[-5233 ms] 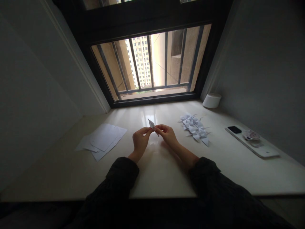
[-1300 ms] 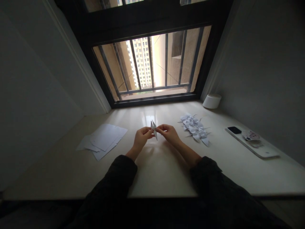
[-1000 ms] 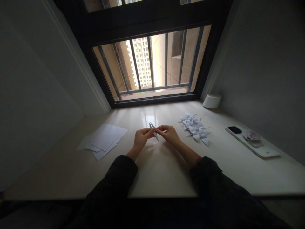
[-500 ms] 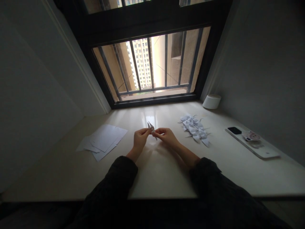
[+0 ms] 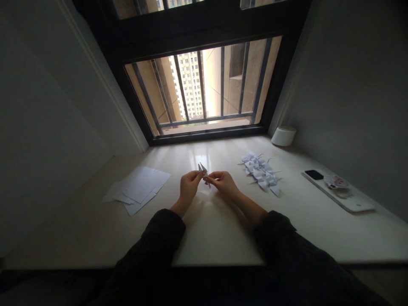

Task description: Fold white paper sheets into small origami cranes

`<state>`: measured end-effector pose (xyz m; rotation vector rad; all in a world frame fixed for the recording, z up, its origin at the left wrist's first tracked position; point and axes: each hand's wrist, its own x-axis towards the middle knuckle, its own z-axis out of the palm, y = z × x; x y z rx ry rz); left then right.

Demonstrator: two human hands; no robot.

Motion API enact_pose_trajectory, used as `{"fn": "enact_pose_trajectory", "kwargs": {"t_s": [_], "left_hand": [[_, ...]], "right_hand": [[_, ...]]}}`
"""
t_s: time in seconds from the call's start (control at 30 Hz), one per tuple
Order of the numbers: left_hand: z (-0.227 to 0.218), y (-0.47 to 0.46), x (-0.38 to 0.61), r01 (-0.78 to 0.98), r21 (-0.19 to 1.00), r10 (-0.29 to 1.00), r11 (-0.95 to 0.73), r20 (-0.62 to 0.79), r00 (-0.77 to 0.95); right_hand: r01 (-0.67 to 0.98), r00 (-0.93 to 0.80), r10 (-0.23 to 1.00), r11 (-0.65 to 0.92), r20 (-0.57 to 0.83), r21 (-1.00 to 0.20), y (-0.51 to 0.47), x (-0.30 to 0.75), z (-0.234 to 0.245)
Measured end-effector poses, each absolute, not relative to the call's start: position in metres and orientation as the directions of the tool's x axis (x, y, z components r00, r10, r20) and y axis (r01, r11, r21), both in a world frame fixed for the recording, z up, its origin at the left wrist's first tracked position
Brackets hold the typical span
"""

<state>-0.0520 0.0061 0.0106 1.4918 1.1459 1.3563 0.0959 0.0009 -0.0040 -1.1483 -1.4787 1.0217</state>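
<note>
A small folded white paper piece is held a little above the pale table, near its middle. My left hand pinches it from the left with fingers closed. From the right, my right hand pinches the same piece. Two thin points of the paper stick up between my fingertips. Both dark sleeves reach in from the bottom edge.
Loose white paper sheets lie on the left. A heap of several folded paper figures lies on the right. Further right are a white phone with a round sticker piece and a white round container near the barred window.
The folded piece has been turned and worked between my fingertips. Both hands have stayed at the middle of the table, shifting only slightly.
</note>
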Motion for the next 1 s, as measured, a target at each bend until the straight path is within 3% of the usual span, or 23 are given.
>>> {"fn": "enact_pose_trajectory", "kwargs": {"t_s": [0.23,0.47,1.0], "left_hand": [[0.0123,0.0071,-0.0508,-0.050,0.992,0.992,-0.118,0.116,-0.040],[0.0136,0.0064,-0.0537,0.010,0.986,0.986,-0.164,0.164,-0.024],[0.0168,0.0068,-0.0548,-0.067,0.990,0.988,-0.124,0.117,-0.098]], "right_hand": [[0.166,-0.143,0.975,0.192,0.169,-0.967,-0.0008,0.0961,-0.0021],[0.186,-0.169,0.973,0.191,0.160,-0.964,0.0007,0.0967,-0.0058],[0.199,-0.199,0.969,0.186,0.146,-0.962,0.0008,0.0969,-0.0038]]}}
